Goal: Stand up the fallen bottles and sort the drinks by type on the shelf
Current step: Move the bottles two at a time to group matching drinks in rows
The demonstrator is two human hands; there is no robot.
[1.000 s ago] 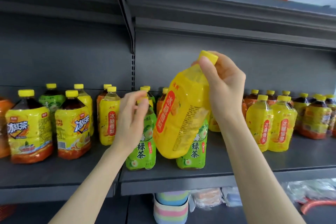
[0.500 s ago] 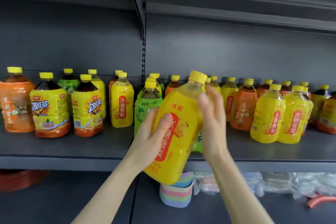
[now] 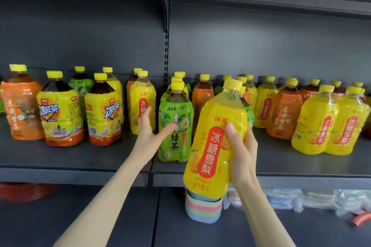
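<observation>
The right grip (image 3: 242,152) is wrapped round the body of a yellow pear-drink bottle (image 3: 212,146), holding it near upright, off the shelf (image 3: 80,158) and just before its front edge, mid-length. The left grip (image 3: 148,134), fingers straight and holding nothing, reaches between a shelved pear bottle (image 3: 141,106) and the green tea bottle (image 3: 174,126). Sorting looks under way; next, I judge, a gap must be made beside matching pear bottles

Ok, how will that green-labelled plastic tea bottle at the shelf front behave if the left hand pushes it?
The green-labelled plastic tea bottle looks filled to the neck, so probably heavy and slow to slide. Tall on a modest base, it may tip under a high push. Its glossy wrap could be slippery.
</observation>
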